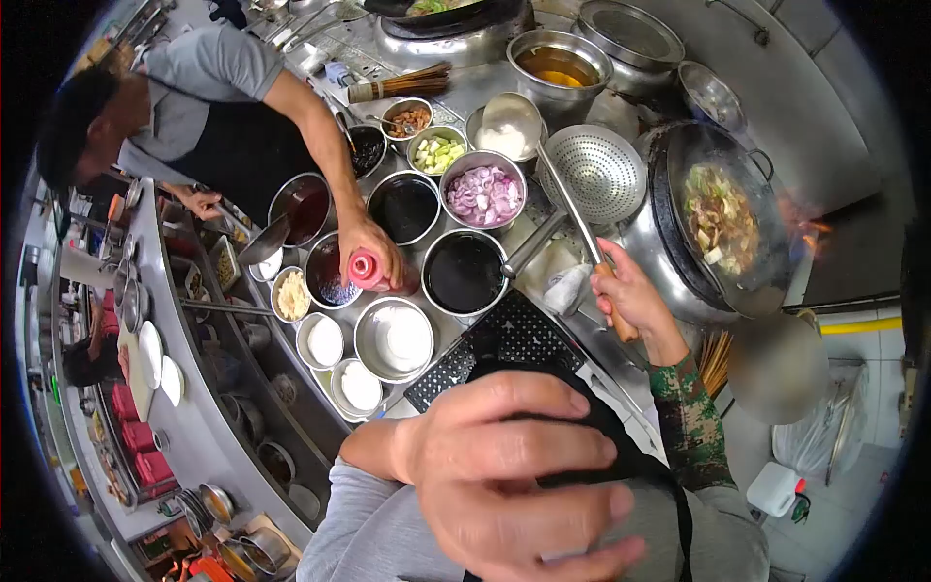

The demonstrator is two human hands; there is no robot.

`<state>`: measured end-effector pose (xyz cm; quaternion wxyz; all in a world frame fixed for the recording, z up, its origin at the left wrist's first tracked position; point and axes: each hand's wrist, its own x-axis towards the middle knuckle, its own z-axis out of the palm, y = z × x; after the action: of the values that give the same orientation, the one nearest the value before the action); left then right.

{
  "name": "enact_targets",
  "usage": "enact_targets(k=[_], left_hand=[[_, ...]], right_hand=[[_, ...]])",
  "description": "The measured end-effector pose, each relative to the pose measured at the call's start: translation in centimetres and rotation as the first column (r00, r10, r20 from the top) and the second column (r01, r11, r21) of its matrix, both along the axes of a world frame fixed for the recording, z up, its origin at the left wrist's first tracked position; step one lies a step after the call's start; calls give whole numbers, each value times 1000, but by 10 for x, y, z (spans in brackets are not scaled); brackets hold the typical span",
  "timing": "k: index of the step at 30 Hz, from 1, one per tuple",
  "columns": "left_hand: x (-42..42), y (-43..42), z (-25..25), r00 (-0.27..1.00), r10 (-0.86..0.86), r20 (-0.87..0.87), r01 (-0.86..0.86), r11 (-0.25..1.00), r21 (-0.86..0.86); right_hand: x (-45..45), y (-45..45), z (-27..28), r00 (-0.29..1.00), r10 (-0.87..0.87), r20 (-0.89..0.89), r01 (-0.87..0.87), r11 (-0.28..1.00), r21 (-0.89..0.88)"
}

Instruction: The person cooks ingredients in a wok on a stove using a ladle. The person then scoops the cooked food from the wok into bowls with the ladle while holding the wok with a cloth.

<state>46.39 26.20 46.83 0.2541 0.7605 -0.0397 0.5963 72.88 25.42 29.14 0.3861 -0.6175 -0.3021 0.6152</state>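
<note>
My right hand (630, 296) is closed around the wooden handle of a long metal ladle (572, 199). The ladle's bowl rests in or over a steel bowl of white contents. Close to the camera, my left hand (514, 466) is held in the air with its fingers apart and nothing in it. Just left of the ladle lies a perforated strainer (593, 175). On the right, a wok (687, 247) holding cooked food (721, 218) sits tilted on the stove, with flame at its far side.
At left a co-worker's hand (373, 242) grips a red-capped bottle over the containers; their other hand holds a ladle (265, 241). Several pots hold chopped onion (483, 194), dark liquid (465, 274) and white powder (398, 335). A bamboo brush (402, 83) lies behind.
</note>
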Motion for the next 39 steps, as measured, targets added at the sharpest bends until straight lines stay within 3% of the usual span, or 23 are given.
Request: enact_targets(k=[2, 5, 7, 12, 15, 17, 21, 23, 25, 28, 31, 32, 36, 39], left_hand=[[8, 0, -8, 994, 111, 11, -112, 993, 29], [-4, 14, -29, 971, 99, -220, -115, 991, -62], [-2, 7, -50, 932, 185, -313, -240, 959, -148], [-1, 6, -85, 857, 147, -494, -302, 920, -249], [0, 10, -93, 805, 147, -575, -353, 897, -265], [2, 15, -99, 786, 159, -597, -387, 880, -275], [9, 20, -107, 772, 184, -609, -447, 837, -314], [15, 22, -116, 771, 205, -603, -463, 831, -310], [24, 20, -116, 764, 179, -620, -454, 831, -320], [47, 18, -118, 777, 131, -616, -380, 877, -293], [83, 13, -117, 786, 6, -618, -257, 912, -318], [100, 11, -117, 781, -25, -623, -232, 916, -328], [191, 14, -126, 775, -57, -629, -33, 991, -131], [272, 3, -144, 835, -12, -550, 7, 1000, -11]], right_hand=[[3, 0, -1, 998, -19, -67, 20, 1000, 4], [3, -4, -3, 985, -71, -157, 73, 997, 9], [4, -2, -8, 980, -68, -186, 71, 997, 10], [6, -12, 4, 944, -90, -317, 100, 995, 17], [18, -32, 4, 745, -157, -648, 210, 978, 5], [24, -52, 17, 621, -181, -763, 261, 965, -17], [43, -111, 29, 442, -213, -872, 409, 913, -16], [57, -143, 41, 463, -210, -861, 488, 871, 51], [74, -174, 55, 541, -336, -771, 576, 816, 48], [99, -208, 73, 758, -541, -365, 617, 776, 130], [129, -234, 79, 824, -567, -13, 566, 820, 87], [140, -243, 72, 833, -553, 8, 549, 829, 105], [160, -253, 62, 780, -499, 378, 535, 845, 10], [179, -284, 27, 615, -378, 692, 309, 923, 229]])
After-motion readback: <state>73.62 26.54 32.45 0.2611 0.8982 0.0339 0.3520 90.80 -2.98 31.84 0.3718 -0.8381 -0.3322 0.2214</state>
